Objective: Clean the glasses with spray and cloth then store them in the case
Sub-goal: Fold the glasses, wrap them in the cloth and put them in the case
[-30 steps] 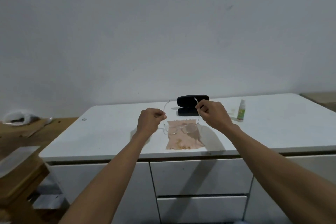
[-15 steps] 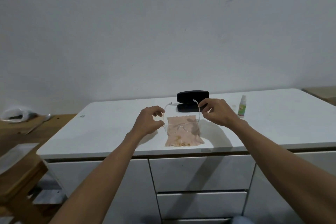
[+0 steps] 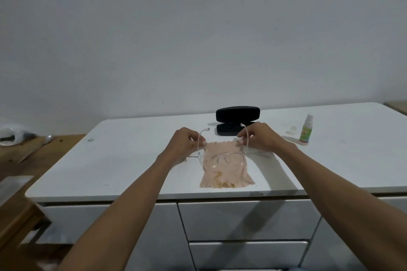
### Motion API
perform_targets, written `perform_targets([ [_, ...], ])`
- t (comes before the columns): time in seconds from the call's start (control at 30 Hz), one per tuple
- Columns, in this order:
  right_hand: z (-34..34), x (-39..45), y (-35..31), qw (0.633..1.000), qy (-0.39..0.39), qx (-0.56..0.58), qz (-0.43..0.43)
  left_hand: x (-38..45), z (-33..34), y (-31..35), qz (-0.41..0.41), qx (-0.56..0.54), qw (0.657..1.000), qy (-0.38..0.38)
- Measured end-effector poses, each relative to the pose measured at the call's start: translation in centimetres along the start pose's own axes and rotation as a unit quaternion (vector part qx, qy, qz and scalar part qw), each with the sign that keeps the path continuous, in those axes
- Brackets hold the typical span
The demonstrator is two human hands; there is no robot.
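At the far left, beside the smooth white desk [image 3: 123,160], stood a brown wooden surface [image 3: 26,156] with a crumpled pale bag [image 3: 13,136] lying on it. The left hand [image 3: 185,145] reached in over the desk, its grip pinched on the left arm of the glasses [image 3: 222,156], a clear plastic frame with rounded lenses and thin curved arms unfolded and pointing up and away from the person. The front of the glasses lay low over a soft peach cloth [image 3: 226,176], wrinkled and roughly square, spread flat near the desk's front edge; whether the lenses touched the fabric could not be told. The right hand [image 3: 262,138] pinched the other arm in the same way. Behind the hands the matte black oblong case [image 3: 236,120] lay open. Well to the right stood the small spray bottle [image 3: 306,131], upright, with a white nozzle and green label. Below the desk ran plain white drawer fronts [image 3: 246,220].
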State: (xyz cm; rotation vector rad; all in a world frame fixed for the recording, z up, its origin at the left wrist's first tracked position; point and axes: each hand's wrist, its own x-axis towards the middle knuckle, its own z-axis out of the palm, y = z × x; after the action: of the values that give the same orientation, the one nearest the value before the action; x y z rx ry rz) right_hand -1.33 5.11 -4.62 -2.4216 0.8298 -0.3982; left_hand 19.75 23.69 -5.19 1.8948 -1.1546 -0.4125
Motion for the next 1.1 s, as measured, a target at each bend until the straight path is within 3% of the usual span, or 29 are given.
perform_targets([
  [0.13, 0.0, 1.2, -0.2, 0.999, -0.036, -0.014, 0.000, 1.7, 0.9, 0.3, -0.044, -0.060, 0.997, -0.029],
  [0.23, 0.1, 2.0, -0.5, 0.998, -0.057, -0.026, 0.002, 2.3, 1.5, 0.8, -0.017, 0.047, 0.998, -0.040],
  [0.37, -0.1, 2.3, -0.9, 0.995, -0.094, -0.030, 0.012, 2.7, 1.4, 0.4, -0.021, 0.067, 0.995, -0.065],
  [0.53, -1.5, 1.8, -1.5, 0.988, -0.116, 0.100, 0.015, 2.2, -0.4, 1.5, -0.014, -0.034, 0.990, -0.136],
  [0.77, -3.5, 0.5, -1.8, 0.959, -0.193, 0.200, 0.050, 2.0, -2.3, 1.3, -0.034, -0.028, 0.979, -0.198],
  [1.1, -3.0, -0.5, -2.5, 0.927, -0.265, 0.241, 0.111, 1.3, -2.4, 3.6, -0.103, -0.030, 0.949, -0.296],
])
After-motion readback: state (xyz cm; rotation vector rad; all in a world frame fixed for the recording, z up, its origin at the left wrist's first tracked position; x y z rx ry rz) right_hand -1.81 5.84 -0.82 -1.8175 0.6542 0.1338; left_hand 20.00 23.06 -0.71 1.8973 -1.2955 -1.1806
